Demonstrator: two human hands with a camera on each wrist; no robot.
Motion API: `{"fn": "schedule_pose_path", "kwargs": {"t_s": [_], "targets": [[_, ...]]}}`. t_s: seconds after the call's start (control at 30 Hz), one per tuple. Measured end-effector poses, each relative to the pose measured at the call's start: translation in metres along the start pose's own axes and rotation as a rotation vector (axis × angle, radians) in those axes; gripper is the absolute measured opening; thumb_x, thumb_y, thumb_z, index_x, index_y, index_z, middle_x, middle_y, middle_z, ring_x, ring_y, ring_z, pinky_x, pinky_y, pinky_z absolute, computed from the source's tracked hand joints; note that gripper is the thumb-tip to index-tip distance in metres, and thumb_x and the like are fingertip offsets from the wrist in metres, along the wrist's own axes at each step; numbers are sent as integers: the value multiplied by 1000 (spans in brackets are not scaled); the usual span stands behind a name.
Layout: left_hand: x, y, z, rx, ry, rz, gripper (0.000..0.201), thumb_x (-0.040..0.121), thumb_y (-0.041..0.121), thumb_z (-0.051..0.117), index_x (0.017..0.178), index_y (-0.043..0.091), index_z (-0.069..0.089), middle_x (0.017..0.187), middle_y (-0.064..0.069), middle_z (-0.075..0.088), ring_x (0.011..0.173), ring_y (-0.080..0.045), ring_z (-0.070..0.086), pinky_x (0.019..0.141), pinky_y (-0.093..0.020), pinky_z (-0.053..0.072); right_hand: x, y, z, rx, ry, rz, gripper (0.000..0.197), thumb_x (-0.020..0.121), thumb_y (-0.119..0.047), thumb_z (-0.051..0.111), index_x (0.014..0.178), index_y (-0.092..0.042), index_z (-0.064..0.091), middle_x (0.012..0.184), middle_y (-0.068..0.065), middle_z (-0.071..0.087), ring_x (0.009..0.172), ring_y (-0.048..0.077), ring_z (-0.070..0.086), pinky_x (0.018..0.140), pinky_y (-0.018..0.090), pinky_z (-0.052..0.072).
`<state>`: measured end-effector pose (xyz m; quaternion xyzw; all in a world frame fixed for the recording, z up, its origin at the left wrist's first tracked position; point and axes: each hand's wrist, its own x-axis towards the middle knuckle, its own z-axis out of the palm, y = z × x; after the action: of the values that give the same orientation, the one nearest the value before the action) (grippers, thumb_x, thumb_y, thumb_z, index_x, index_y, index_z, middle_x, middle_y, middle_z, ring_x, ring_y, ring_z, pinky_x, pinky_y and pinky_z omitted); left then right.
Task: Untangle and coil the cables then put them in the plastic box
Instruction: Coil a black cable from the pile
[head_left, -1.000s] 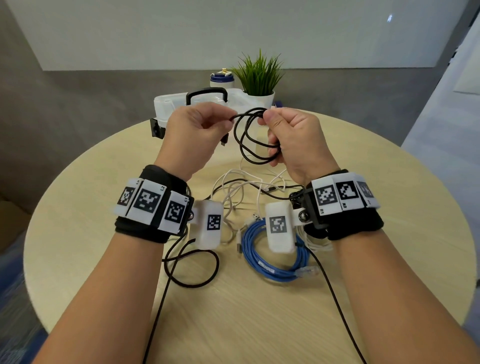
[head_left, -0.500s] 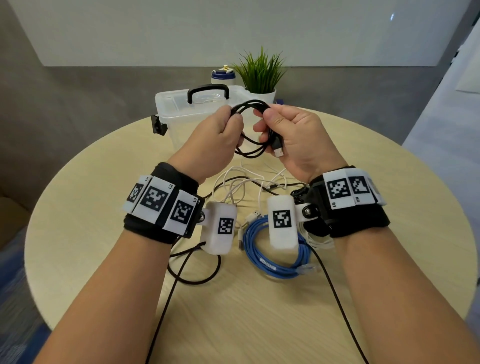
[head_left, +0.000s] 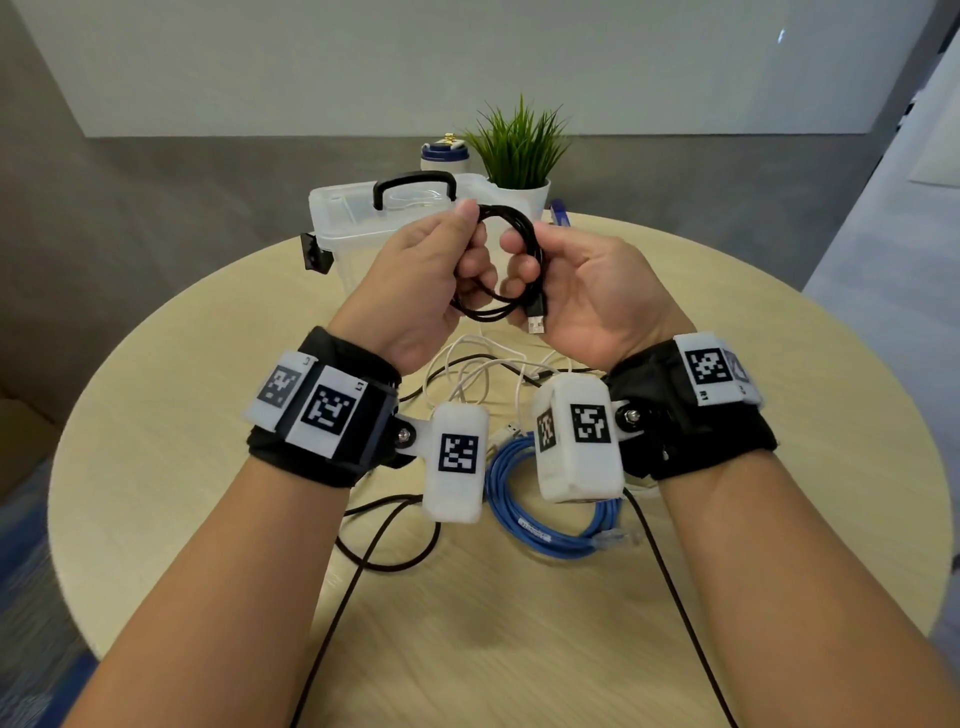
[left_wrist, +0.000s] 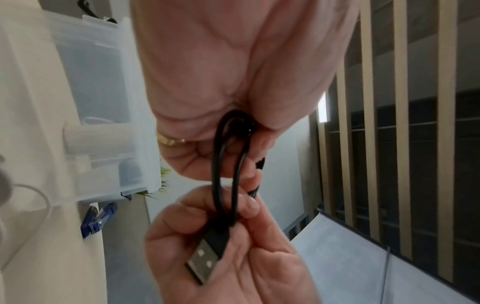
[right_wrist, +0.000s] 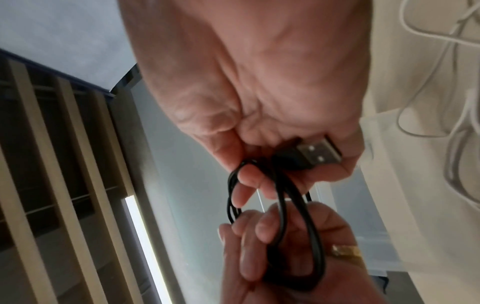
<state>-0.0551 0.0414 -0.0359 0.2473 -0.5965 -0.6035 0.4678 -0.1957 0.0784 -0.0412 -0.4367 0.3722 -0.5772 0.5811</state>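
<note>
Now both hands are gripping the black cable (head_left: 511, 260) coil: left hand (head_left: 415, 280) pinching at nine o'clock, right hand (head_left: 587, 286) curling round three, keeping loops tidy before the plastic box (head_left: 337, 218) at twelve.

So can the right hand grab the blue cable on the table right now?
Probably not yet. The right hand is up in the air, gripping the black cable together with the left hand. The blue cable lies uncovered on the table below the wrists, so once that hand lets go, nothing blocks it.
</note>
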Motion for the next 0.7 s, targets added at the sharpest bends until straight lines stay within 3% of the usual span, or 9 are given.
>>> {"fn": "schedule_pose_path", "kwargs": {"t_s": [0.17, 0.33, 0.57, 0.7], "targets": [[-2, 3, 1, 30, 3, -27, 44, 100, 44, 33, 64, 20, 34, 47, 9, 30, 44, -8, 35, 54, -26, 29, 0, 3, 0, -92, -26, -58, 33, 102, -26, 37, 88, -12, 62, 62, -4, 50, 61, 11, 50, 57, 26, 33], [0, 3, 3, 54, 177, -41, 39, 95, 27, 49, 59, 21, 37, 40, 10, 32, 41, -11, 29, 55, -32, 23, 1, 10, 2, -157, -5, -112, 22, 98, -20, 47, 96, -7, 65, 65, 0, 60, 65, 13, 54, 55, 24, 34], [3, 0, 4, -124, 196, -114, 35, 93, 17, 38, 60, 21, 27, 44, 7, 22, 43, -10, 18, 50, -27, 16, 4, 16, 9, -240, 199, -289, 14, 89, -2, 62, 99, -11, 66, 68, 7, 66, 59, 17, 60, 50, 23, 44], [1, 2, 5, -34, 224, -100, 34, 93, 18, 38, 60, 22, 28, 44, 8, 24, 41, -9, 18, 44, -21, 18, 3, 15, 10, -392, 242, -373, 9, 83, -3, 70, 91, -7, 70, 67, 8, 67, 53, 15, 62, 47, 24, 48]]}}
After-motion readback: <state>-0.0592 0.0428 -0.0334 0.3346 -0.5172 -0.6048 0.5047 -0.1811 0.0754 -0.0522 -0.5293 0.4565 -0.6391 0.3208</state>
